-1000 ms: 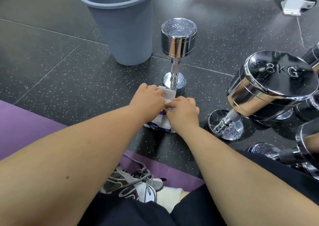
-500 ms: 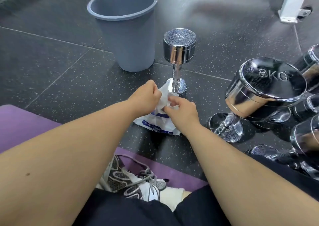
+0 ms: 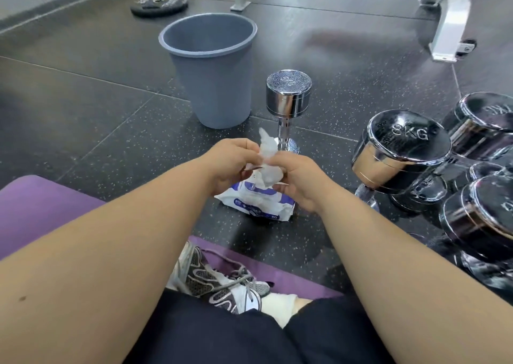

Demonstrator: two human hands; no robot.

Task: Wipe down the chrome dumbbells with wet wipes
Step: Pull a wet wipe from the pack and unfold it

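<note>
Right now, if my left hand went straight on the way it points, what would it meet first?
Past the wet wipe it pinches, the left hand would probably meet the handle of the upright dumbbell; depth is unclear.

We see the upright dumbbell (image 3: pixel 288 97) as mirror-bright chrome metal, its top face finely ringed and its handle knurled. The bigger dumbbells (image 3: pixel 399 152) have the same glossy chrome, one stamped 8KG. The wipe (image 3: pixel 268 155) looks like thin, crumpled white non-woven cloth. The pack (image 3: pixel 261 204) is shiny plastic film, white and blue. The bin (image 3: pixel 213 91) is smooth matt grey plastic. The floor (image 3: pixel 97 119) is dark speckled rubber, matt and slightly grainy. The mat (image 3: pixel 41 197) looks like soft matt purple foam, and the shoe (image 3: pixel 219 277) is mesh fabric
</note>
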